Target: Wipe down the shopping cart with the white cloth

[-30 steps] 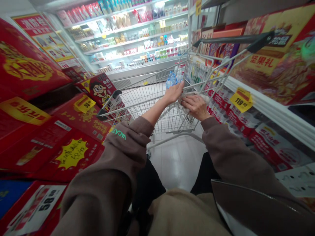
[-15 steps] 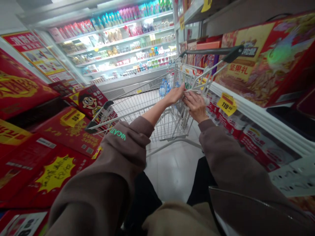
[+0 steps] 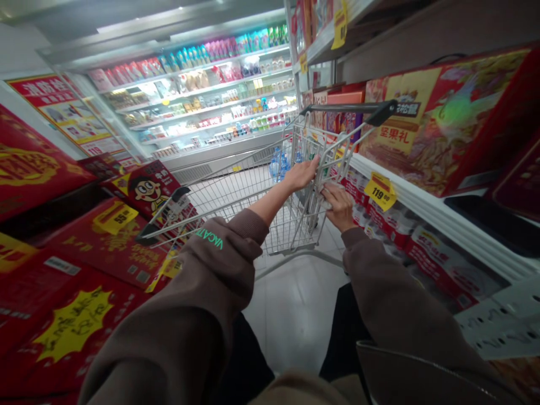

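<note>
Curling shut side by side, left hand (image 3: 302,173) and right hand (image 3: 340,207) grip the near rim of the wire cart (image 3: 236,191) ahead.

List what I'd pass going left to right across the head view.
Starburst box → cartoon box → left hand → right hand → price tag → shelf box. Both hands are at the cart, which spans the middle.
</note>
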A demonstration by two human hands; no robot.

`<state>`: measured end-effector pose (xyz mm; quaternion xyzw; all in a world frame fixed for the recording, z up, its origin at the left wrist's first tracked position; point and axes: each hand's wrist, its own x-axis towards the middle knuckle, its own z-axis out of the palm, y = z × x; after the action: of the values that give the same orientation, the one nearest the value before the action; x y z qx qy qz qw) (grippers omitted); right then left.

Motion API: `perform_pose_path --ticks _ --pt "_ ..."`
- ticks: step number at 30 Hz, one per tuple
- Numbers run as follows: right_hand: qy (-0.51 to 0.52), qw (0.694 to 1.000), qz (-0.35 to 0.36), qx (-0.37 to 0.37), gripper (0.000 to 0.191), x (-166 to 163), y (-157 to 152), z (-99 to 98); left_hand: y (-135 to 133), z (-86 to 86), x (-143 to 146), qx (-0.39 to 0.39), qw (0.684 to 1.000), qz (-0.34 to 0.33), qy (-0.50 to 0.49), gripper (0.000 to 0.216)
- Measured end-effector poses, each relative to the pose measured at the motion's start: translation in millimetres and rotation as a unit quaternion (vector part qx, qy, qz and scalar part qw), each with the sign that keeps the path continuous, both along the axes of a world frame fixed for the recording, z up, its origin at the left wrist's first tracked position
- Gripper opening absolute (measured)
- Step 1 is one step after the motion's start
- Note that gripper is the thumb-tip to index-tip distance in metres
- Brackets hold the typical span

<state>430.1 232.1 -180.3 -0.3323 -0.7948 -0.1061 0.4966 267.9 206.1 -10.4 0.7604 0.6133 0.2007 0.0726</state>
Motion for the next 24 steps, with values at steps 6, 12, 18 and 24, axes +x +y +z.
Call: perform_pose_path --ticks 6,12,18,24 --pt "0.068 0.996 -0.037 0.038 0.054 10.1 15.4 15.1 11.1 0.5 2.9 0.038 0.999 -0.014 0.006 0.069" --pt "0.015 1.000 -0.016 -0.020 0.061 9.7 7.6 -17.5 21.8 -5.2 2.8 0.008 0.998 -0.040 -0.042 0.068" --pt "0.077 0.996 -0.041 0.000 0.056 2.4 -5.2 -17.2 11.2 -12.6 5.9 0.047 0.999 -0.008 0.009 0.059" --pt "0.086 0.993 -0.085 0.001 0.062 0.5 1.5 12.6 -42.8 -80.3 3.8 0.286 0.955 0.066 0.027 0.045"
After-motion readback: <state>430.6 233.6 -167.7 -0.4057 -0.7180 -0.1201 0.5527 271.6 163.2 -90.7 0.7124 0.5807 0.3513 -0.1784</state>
